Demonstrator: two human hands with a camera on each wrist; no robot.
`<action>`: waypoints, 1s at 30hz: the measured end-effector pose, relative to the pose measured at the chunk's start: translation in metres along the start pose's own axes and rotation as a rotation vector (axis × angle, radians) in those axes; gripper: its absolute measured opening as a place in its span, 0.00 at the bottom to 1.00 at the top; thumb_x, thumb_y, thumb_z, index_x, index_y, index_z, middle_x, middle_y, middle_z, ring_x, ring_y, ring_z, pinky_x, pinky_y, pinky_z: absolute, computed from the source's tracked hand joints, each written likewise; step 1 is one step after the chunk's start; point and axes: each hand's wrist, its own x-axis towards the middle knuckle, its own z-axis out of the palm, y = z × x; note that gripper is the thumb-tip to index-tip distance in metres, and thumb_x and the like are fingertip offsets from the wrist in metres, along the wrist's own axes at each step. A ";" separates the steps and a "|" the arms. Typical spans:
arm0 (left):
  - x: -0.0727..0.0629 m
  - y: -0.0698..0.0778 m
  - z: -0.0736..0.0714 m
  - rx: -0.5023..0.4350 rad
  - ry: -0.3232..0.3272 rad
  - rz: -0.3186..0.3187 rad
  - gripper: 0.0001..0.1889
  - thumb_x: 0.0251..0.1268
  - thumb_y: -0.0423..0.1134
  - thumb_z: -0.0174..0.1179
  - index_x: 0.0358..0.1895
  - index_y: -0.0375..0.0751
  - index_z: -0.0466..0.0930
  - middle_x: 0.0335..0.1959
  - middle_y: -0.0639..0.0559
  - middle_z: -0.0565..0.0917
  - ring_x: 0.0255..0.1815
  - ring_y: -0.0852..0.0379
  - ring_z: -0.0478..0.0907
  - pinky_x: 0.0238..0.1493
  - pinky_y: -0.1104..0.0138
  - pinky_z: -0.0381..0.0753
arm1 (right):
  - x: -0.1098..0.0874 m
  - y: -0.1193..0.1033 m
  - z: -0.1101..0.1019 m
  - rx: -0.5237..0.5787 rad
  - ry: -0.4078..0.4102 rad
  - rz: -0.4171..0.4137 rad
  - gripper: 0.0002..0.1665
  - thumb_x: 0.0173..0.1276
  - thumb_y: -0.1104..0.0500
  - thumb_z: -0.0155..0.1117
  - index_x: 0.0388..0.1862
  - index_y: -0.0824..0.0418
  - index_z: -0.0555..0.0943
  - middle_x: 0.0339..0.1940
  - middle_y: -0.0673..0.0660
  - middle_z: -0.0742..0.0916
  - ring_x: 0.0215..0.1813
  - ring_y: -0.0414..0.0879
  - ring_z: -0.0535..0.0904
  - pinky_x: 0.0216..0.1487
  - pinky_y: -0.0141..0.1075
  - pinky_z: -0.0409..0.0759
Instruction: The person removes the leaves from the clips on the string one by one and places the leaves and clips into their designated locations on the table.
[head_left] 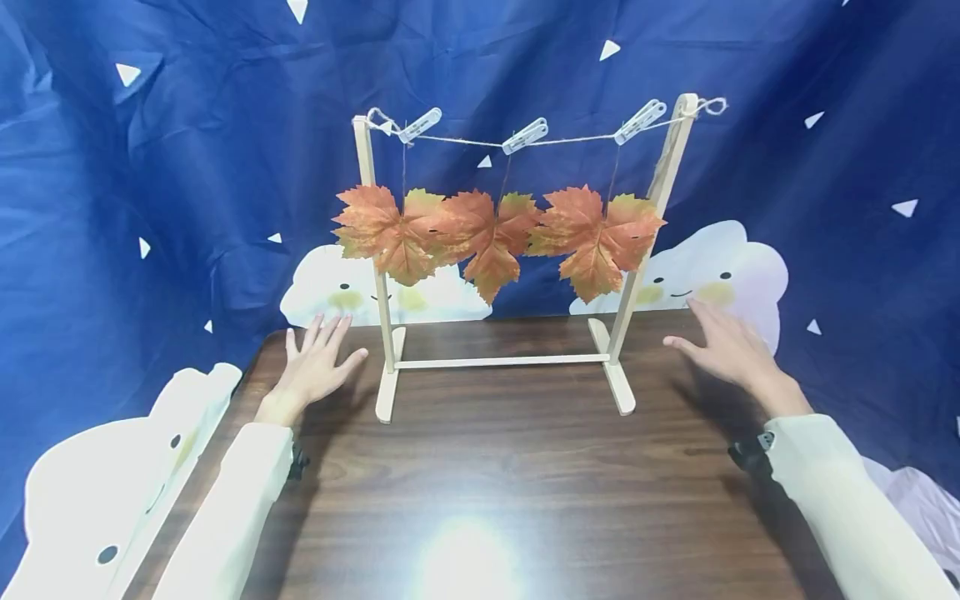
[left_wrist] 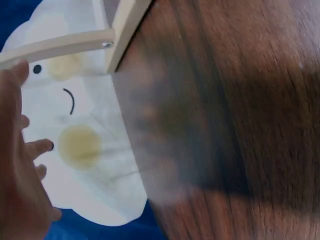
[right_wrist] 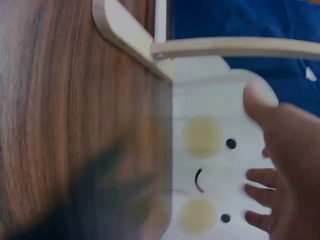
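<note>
Watching from my remote station, I find both hands flanking the wooden stand, one to each side and neither touching it. On the stand's left, the left hand is spread, its fingers fanned apart and pointing away from the person, its thumb angled toward the stand's near foot. On the stand's right, the right hand is also spread, thumb turned in toward the stand; my right wrist view shows its fingers extended with gaps between them. Neither holds anything. Both forearms, in pale sleeves, slant inward toward the stand from the near side.

Across the stand's top runs a thin cord with three white clips: left, middle and right. Below them, three orange leaves hang on fine threads: the left leaf in front of the stand's left post, the middle leaf between the posts, the right leaf partly over the right post. Beneath the stand lies the brown worktop; behind it hangs blue cloth.
</note>
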 end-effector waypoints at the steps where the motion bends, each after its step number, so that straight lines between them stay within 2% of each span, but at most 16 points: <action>1: 0.000 0.001 0.000 -0.014 0.030 0.017 0.43 0.81 0.65 0.49 0.87 0.45 0.53 0.86 0.37 0.59 0.89 0.35 0.46 0.80 0.24 0.35 | 0.000 -0.002 -0.001 0.015 0.029 -0.006 0.51 0.79 0.35 0.60 0.84 0.68 0.59 0.79 0.76 0.70 0.77 0.78 0.66 0.74 0.76 0.61; 2: 0.000 0.002 -0.001 -0.029 0.067 0.038 0.40 0.81 0.61 0.52 0.85 0.43 0.57 0.84 0.37 0.64 0.87 0.34 0.53 0.80 0.25 0.44 | -0.001 -0.005 -0.003 0.026 0.060 -0.011 0.46 0.79 0.38 0.62 0.80 0.69 0.66 0.73 0.76 0.78 0.71 0.77 0.74 0.68 0.74 0.69; 4: 0.001 0.005 -0.004 -0.057 0.152 0.086 0.34 0.81 0.54 0.56 0.81 0.39 0.65 0.77 0.35 0.73 0.80 0.33 0.66 0.77 0.30 0.60 | -0.001 -0.013 -0.008 0.045 0.115 -0.020 0.34 0.79 0.42 0.64 0.67 0.68 0.76 0.58 0.72 0.87 0.57 0.72 0.83 0.53 0.68 0.79; 6: 0.002 0.010 -0.008 -0.090 0.232 0.116 0.29 0.80 0.48 0.60 0.75 0.37 0.72 0.68 0.35 0.82 0.71 0.34 0.77 0.68 0.36 0.74 | -0.003 -0.024 -0.016 0.057 0.162 -0.020 0.23 0.78 0.45 0.65 0.55 0.64 0.81 0.45 0.65 0.90 0.45 0.64 0.87 0.40 0.59 0.81; 9: 0.003 0.021 -0.018 -0.145 0.319 0.124 0.20 0.77 0.42 0.63 0.65 0.36 0.81 0.53 0.39 0.89 0.55 0.37 0.87 0.55 0.41 0.84 | -0.003 -0.044 -0.027 0.068 0.226 -0.070 0.13 0.77 0.50 0.67 0.42 0.60 0.84 0.34 0.58 0.90 0.35 0.54 0.85 0.30 0.47 0.76; 11: 0.003 0.030 -0.027 -0.189 0.363 0.107 0.15 0.76 0.40 0.64 0.59 0.37 0.85 0.45 0.42 0.91 0.46 0.41 0.89 0.48 0.43 0.85 | -0.002 -0.058 -0.035 0.076 0.259 -0.100 0.11 0.75 0.52 0.68 0.38 0.58 0.85 0.31 0.56 0.90 0.32 0.51 0.83 0.30 0.44 0.75; 14: 0.002 0.044 -0.039 -0.268 0.427 0.098 0.09 0.74 0.37 0.65 0.51 0.37 0.88 0.39 0.43 0.91 0.38 0.44 0.89 0.43 0.49 0.86 | 0.001 -0.080 -0.047 0.100 0.301 -0.155 0.09 0.73 0.53 0.69 0.35 0.57 0.86 0.29 0.54 0.90 0.30 0.45 0.81 0.31 0.42 0.75; 17: 0.003 0.056 -0.048 -0.384 0.470 0.094 0.07 0.73 0.34 0.65 0.46 0.35 0.89 0.37 0.42 0.91 0.36 0.45 0.89 0.41 0.65 0.85 | 0.001 -0.106 -0.059 0.143 0.322 -0.178 0.10 0.73 0.53 0.71 0.33 0.55 0.86 0.27 0.52 0.88 0.28 0.39 0.77 0.31 0.37 0.73; 19: 0.004 0.063 -0.054 -0.459 0.487 0.089 0.06 0.72 0.32 0.66 0.45 0.34 0.89 0.35 0.41 0.91 0.35 0.46 0.88 0.39 0.76 0.79 | 0.002 -0.125 -0.068 0.193 0.313 -0.184 0.10 0.74 0.52 0.71 0.34 0.55 0.86 0.26 0.51 0.87 0.27 0.36 0.74 0.31 0.33 0.70; 21: 0.004 0.071 -0.061 -0.512 0.505 0.085 0.06 0.70 0.31 0.66 0.43 0.33 0.89 0.33 0.40 0.91 0.34 0.50 0.86 0.37 0.83 0.74 | 0.003 -0.145 -0.076 0.246 0.291 -0.192 0.10 0.75 0.53 0.71 0.34 0.56 0.85 0.26 0.51 0.86 0.27 0.35 0.74 0.31 0.30 0.70; 27: 0.005 0.093 -0.082 -0.621 0.543 0.104 0.04 0.69 0.29 0.66 0.38 0.32 0.89 0.29 0.39 0.90 0.26 0.70 0.80 0.32 0.85 0.74 | 0.010 -0.191 -0.093 0.343 0.247 -0.229 0.10 0.76 0.53 0.70 0.36 0.57 0.86 0.28 0.54 0.88 0.29 0.39 0.78 0.31 0.29 0.71; 30: 0.006 0.103 -0.092 -0.681 0.546 0.126 0.04 0.70 0.29 0.66 0.38 0.30 0.89 0.28 0.37 0.89 0.25 0.75 0.79 0.32 0.84 0.76 | 0.015 -0.207 -0.098 0.376 0.241 -0.241 0.09 0.76 0.53 0.70 0.37 0.57 0.87 0.31 0.54 0.90 0.31 0.41 0.81 0.33 0.29 0.74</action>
